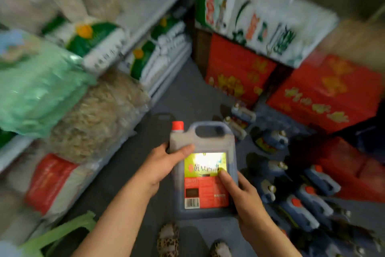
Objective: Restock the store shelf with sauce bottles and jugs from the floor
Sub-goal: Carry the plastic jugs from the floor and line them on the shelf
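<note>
Clearly the dark sauce jug (203, 169) is full, so probably heavy, rigid and rather slick (the label glares); it hangs above the floor (187, 94). Left hand (164, 165) grips its shoulder, right hand (239, 192) its lower corner; its moulded handle (210, 127) looks the safer hold.

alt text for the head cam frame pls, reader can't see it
A person holds a dark sauce jug with a red cap in both hands, left hand near its top, right hand at its lower side. More jugs lie on the floor to the right, by red cartons; blurred shelves of sacks stand left.
</note>
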`<state>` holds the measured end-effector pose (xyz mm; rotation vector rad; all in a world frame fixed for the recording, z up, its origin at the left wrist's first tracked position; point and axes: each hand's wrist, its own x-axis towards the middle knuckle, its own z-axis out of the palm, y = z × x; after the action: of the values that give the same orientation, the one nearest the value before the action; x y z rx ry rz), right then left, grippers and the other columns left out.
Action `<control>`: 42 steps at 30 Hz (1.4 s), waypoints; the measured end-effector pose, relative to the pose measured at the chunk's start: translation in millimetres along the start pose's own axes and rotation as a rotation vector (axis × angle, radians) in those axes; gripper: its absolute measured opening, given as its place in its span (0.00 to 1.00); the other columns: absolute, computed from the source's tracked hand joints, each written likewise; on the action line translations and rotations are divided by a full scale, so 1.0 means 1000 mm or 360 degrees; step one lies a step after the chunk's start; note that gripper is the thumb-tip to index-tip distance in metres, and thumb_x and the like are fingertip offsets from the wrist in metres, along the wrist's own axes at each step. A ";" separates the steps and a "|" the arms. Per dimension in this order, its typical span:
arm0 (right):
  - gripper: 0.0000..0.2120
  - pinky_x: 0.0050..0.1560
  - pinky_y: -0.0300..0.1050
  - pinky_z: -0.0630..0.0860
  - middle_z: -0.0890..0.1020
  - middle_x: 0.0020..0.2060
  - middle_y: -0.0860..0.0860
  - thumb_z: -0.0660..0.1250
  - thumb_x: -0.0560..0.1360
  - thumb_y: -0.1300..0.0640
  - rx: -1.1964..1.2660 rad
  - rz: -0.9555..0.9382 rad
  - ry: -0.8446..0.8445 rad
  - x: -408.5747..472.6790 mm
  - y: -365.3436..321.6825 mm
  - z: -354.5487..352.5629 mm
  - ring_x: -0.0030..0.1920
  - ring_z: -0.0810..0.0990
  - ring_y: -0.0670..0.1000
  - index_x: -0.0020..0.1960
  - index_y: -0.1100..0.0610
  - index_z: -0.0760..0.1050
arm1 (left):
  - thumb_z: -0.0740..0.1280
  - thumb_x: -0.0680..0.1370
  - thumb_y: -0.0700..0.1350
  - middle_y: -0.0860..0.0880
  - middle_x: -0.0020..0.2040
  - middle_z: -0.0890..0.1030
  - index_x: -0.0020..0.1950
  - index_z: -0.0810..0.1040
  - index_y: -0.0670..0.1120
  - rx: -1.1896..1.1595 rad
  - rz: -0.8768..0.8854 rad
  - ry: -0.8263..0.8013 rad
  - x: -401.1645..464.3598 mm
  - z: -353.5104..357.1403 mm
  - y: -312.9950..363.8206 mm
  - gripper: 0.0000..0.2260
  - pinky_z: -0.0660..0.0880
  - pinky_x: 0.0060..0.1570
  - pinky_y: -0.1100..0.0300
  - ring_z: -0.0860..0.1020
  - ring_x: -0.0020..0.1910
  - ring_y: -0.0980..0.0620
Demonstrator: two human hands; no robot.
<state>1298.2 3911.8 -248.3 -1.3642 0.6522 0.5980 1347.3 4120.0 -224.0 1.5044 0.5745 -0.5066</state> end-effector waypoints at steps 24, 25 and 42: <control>0.19 0.49 0.55 0.83 0.88 0.47 0.56 0.74 0.72 0.49 -0.0363 -0.0832 -0.0990 -0.177 -0.334 0.261 0.48 0.88 0.58 0.60 0.53 0.79 | 0.78 0.61 0.54 0.50 0.49 0.87 0.57 0.81 0.49 -0.0222 0.0840 0.0773 -0.248 -0.224 0.322 0.27 0.76 0.55 0.55 0.83 0.53 0.49; 0.18 0.47 0.54 0.83 0.88 0.47 0.56 0.74 0.72 0.49 -0.0377 -0.0835 -0.1024 -0.172 -0.340 0.285 0.47 0.88 0.58 0.60 0.53 0.79 | 0.78 0.62 0.53 0.50 0.48 0.87 0.58 0.81 0.48 -0.0234 0.0846 0.0794 -0.248 -0.245 0.329 0.26 0.76 0.51 0.57 0.84 0.51 0.51; 0.25 0.63 0.57 0.80 0.83 0.62 0.56 0.71 0.75 0.54 -0.0479 -0.1038 -0.1840 -0.124 -0.370 0.598 0.63 0.82 0.58 0.71 0.54 0.74 | 0.83 0.55 0.54 0.49 0.57 0.85 0.62 0.78 0.50 -0.0241 0.1163 0.1471 -0.263 -0.488 0.355 0.37 0.75 0.63 0.44 0.81 0.59 0.47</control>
<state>1524.8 4461.6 146.8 -1.1521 -0.8105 0.8217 1351.7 4601.2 225.9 1.6224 0.6745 0.8259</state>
